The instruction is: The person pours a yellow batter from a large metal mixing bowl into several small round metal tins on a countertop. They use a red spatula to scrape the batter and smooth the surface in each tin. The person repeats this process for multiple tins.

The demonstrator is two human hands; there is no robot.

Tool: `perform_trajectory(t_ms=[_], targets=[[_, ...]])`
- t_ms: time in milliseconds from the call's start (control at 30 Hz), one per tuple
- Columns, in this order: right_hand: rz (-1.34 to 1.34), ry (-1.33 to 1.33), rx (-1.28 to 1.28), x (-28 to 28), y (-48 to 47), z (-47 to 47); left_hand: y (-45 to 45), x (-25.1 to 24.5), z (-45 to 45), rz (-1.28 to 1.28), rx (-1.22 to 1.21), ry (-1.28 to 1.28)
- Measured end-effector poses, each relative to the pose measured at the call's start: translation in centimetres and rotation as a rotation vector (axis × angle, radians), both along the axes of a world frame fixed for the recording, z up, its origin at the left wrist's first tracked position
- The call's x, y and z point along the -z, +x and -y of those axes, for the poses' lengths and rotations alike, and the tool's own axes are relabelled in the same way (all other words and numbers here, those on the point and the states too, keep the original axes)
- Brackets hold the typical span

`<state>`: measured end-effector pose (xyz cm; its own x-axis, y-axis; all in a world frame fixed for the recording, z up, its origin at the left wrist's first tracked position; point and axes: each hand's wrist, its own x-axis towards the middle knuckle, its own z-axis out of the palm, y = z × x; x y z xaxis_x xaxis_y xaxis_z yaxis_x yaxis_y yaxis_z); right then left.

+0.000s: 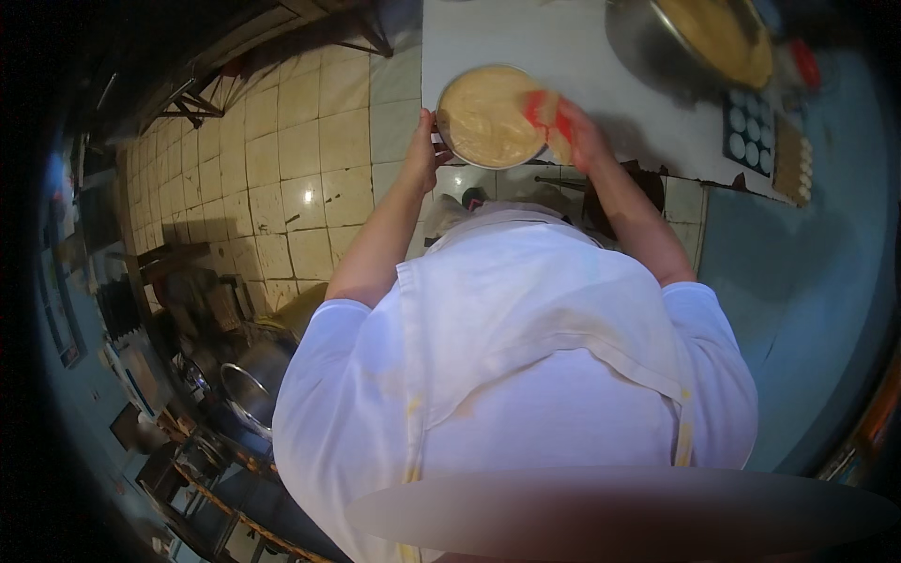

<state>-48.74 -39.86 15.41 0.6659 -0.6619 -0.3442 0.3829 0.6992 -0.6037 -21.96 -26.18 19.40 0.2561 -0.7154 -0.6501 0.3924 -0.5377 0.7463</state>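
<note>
A round metal pan [493,116] full of pale yellow batter sits at the front left of a white table. My left hand [425,151] grips the pan's left rim, thumb up and fingers underneath. In my right hand [584,137] is a red scraper [538,116], smeared with batter and blurred, over the pan's right edge. Part of the scraper is hidden by batter and by my fingers.
A large steel bowl [640,42] with more batter stands at the table's back right. Near it are a dark tray [749,134] with round white pieces, an egg carton [788,158] and a red-lidded container [804,63]. A steel pot [257,387] stands on shelving behind, at left.
</note>
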Motion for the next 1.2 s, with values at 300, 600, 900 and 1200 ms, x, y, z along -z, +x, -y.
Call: perform_trajectory(t_ms=[300, 600, 900, 1200], targets=[[-0.128, 0.035, 0.066, 2.7, 3.1, 4.9, 1.0, 3.7, 3.6, -0.010, -0.082, 0.043], [-0.891, -0.633, 0.001, -1.2, 3.3, 9.3, -2.8, 5.2, 1.1, 0.038, -0.168, -0.032], [-1.217, -1.543, -0.237, -3.0, 10.0, 10.2, 1.0, 5.1, 3.6, 0.397, 0.119, -0.005], [-0.727, -1.797, -0.305, -5.8, 10.9, 8.0, 3.6, 6.7, 4.4, 0.364, -0.071, -0.017]])
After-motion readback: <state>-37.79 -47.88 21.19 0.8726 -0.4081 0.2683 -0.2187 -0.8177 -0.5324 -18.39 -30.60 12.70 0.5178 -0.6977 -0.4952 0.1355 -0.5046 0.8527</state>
